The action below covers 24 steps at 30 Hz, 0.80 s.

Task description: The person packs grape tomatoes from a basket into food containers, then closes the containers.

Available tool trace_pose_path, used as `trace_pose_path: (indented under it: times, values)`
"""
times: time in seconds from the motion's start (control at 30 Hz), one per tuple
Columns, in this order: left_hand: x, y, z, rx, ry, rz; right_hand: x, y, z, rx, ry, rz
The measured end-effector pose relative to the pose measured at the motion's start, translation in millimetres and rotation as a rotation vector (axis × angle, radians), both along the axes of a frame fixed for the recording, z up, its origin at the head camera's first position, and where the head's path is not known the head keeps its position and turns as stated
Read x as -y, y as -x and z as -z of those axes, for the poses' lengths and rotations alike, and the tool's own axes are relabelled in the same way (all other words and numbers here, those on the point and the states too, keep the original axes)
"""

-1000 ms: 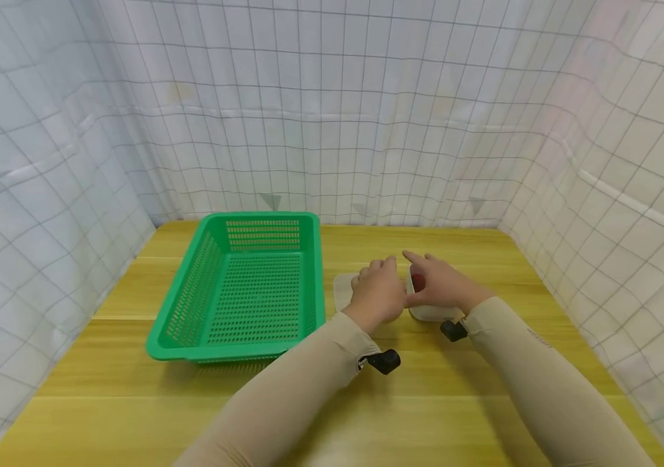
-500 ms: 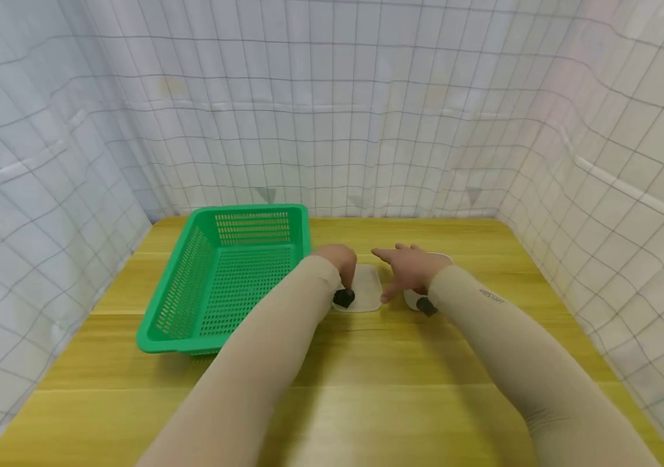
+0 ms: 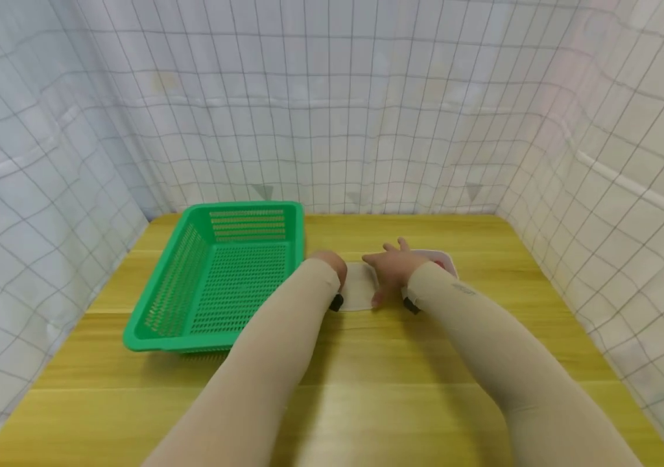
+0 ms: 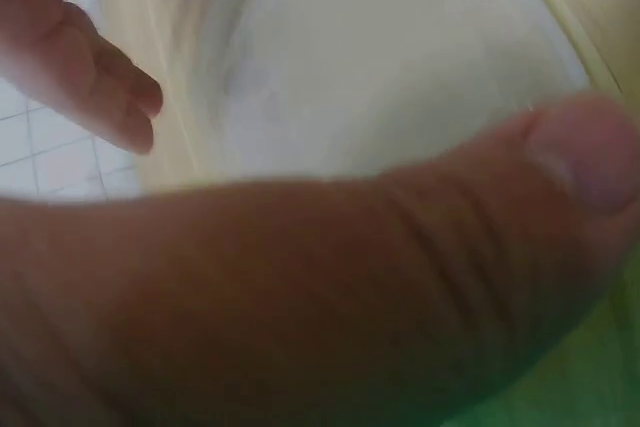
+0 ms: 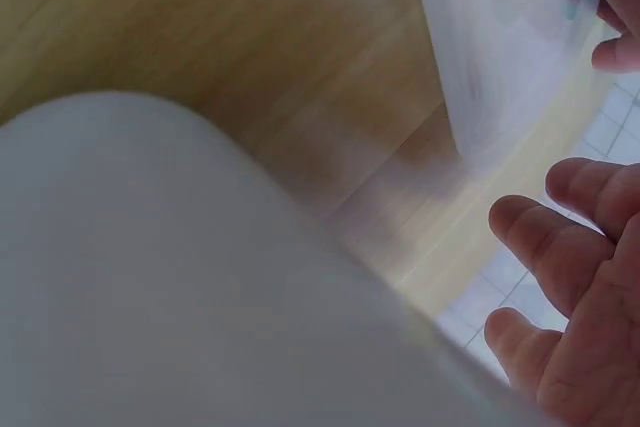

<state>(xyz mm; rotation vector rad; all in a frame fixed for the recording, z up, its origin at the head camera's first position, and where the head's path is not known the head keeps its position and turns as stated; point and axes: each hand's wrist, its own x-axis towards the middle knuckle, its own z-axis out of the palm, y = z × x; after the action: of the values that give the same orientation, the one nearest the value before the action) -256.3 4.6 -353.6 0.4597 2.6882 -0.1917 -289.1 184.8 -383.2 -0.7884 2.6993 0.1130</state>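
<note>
Between the hands lies a pale, translucent plastic box [image 3: 358, 288] with rounded corners; how deep it is I cannot tell. My left hand [image 3: 332, 266] is at its left side. In the left wrist view the left thumb [image 4: 430, 237] lies along the rim; the left fingers are mostly hidden there. Just right of the box, my right hand [image 3: 393, 267] has its fingers spread, holding nothing visible. Those right fingers [image 5: 545, 247] look straight or loosely bent in the right wrist view. Partly behind the right wrist stands a white container [image 3: 450, 263] with something red [image 3: 439, 264] inside, mostly covered.
A green perforated basket [image 3: 299, 259] stands left of the hands on the wooden table [image 3: 379, 383]. White gridded cloth [image 3: 332, 110] encloses the table at the back and both sides.
Both hands came apart: my left hand moved left from beside the right hand to the box's far left side. My right hand shifted left, off the red-holding container. The view has tilted slightly.
</note>
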Motion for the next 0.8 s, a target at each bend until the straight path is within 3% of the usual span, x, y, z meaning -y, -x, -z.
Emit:
trace_pose_path:
  times: [0.27, 0.57, 0.8]
  values:
    - [12.4, 8.5, 11.3, 0.043, -0.018, -0.011, 3.7, -3.0, 1.3, 0.039, 0.003, 0.026]
    - [15.0, 18.2, 16.1, 0.120, -0.080, -0.122, 3.2, 1.7, 7.5, 0.005, -0.054, 0.016]
    - [17.1, 14.3, 14.4, 0.112, -0.089, -0.146, 5.2, 1.9, 3.7, 0.016, -0.041, 0.021]
